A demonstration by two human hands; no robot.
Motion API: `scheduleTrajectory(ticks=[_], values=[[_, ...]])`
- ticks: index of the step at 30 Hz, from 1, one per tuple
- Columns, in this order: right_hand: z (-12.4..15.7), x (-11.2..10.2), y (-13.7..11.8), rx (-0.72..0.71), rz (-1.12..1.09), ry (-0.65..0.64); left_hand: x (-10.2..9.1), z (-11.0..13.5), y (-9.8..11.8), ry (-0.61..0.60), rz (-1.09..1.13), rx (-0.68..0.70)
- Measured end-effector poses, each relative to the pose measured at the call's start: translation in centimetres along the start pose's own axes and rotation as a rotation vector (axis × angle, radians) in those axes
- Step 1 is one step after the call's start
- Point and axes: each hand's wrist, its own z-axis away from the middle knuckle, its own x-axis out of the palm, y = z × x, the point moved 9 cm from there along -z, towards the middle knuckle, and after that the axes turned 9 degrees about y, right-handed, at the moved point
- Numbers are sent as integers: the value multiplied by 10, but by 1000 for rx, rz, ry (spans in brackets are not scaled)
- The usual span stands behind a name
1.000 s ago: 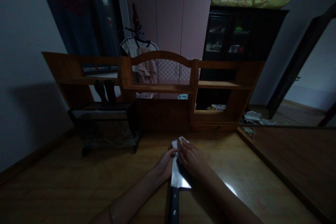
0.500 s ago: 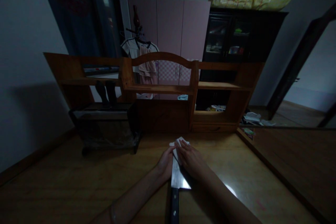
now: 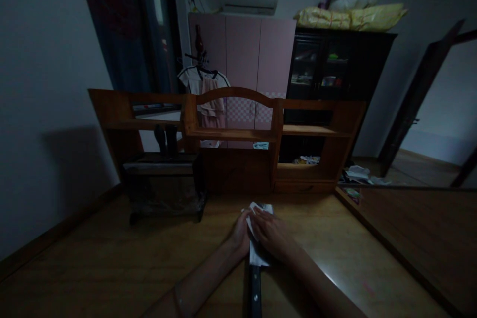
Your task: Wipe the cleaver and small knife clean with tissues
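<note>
A kitchen knife (image 3: pixel 260 257) with a broad shiny blade lies on the wooden table, its black riveted handle pointing toward me. My left hand (image 3: pixel 238 236) is closed along the blade's left edge, thumb near the white tissue (image 3: pixel 254 207). With its palm down, my right hand (image 3: pixel 273 233) presses this tissue against the blade's face, fingers pointing to the far left. Both hands cover much of the blade, and the left fingertips are hidden. The far end of the blade shows just beyond the right fingers.
A dark knife block (image 3: pixel 164 184) with two black handles sticking up stands at the back left. Behind it runs a wooden shelf unit (image 3: pixel 231 134) along the table's far edge. A raised wooden rim (image 3: pixel 387 233) borders the right side.
My view has tilted up a little. My right hand with the tissue has shifted on the blade, so the blade's far end now shows. The left hand stays at the blade's edge.
</note>
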Motion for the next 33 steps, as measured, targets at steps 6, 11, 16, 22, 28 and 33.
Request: scheduleTrajectory(ticks=[6,11,16,22,28,33], values=[[6,-1,-6,50,-25,-76,3,2,-1,-57,-26,-13],[28,-3,10,105,-18,-96,4,0,-5,-97,-20,-36],[53,-4,35,213,87,-106,10,3,-4,-144,-85,-28],[59,-11,21,192,109,-66,2,0,-3,-79,-75,-3],[52,-12,-23,77,6,-87,-8,-11,-4,-43,-37,20],[37,5,-26,106,27,-119,-9,-10,-7,-2,-11,-21]])
